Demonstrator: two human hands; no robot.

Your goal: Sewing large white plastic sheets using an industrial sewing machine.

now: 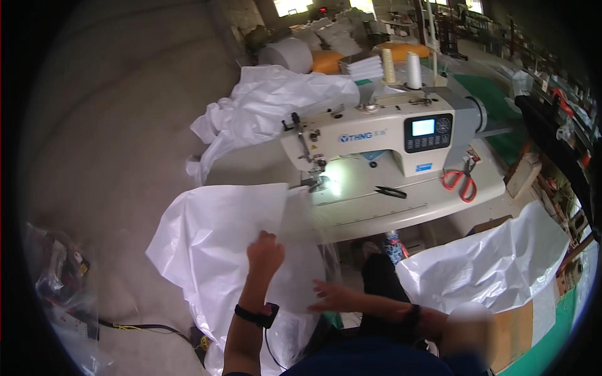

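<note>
A large white plastic sheet hangs over the near left edge of the sewing table, its top corner close to the needle of a white sewing machine. My left hand is closed on this sheet, fingers curled in a pinch. Part of the sheet beside that hand looks translucent and smeared by motion. To the right of the sheet, my right hand has its fingers apart, with nothing visible in them. Black thread snips and red-handled scissors lie on the machine table.
Behind the machine, more white sheeting is heaped. Two thread cones stand at the back. At my right, another white sheet lies over cardboard. A dark cable runs along the floor at left.
</note>
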